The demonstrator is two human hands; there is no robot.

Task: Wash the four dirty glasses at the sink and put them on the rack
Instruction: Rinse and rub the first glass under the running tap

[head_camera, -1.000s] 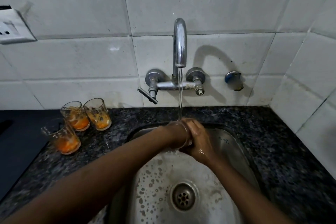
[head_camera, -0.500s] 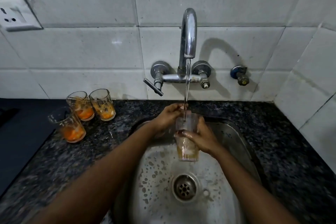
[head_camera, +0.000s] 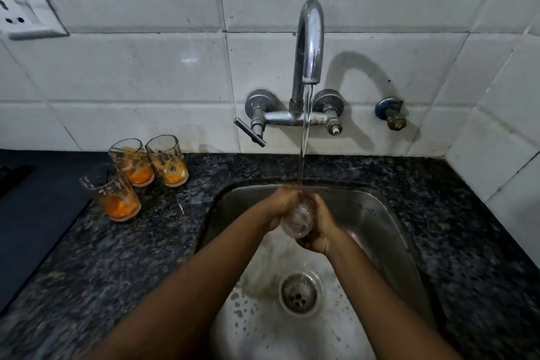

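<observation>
A clear glass is held over the steel sink, tilted with its base toward me, under the running tap. My left hand grips its far left side and my right hand curls around its right side. Water falls onto the top of the glass between my hands. Three dirty glasses with orange residue stand on the granite counter left of the sink: one at the front, one behind it, one to the right. No rack is in view.
The sink drain lies below my hands, with soap bubbles on the basin floor. A lever tap handle sticks out left of the spout. A wall socket is at upper left. A dark stovetop borders the counter's left.
The glass was upright under the stream half a second ago; now it is tipped over between both hands, and the yellowish liquid in it is gone.
</observation>
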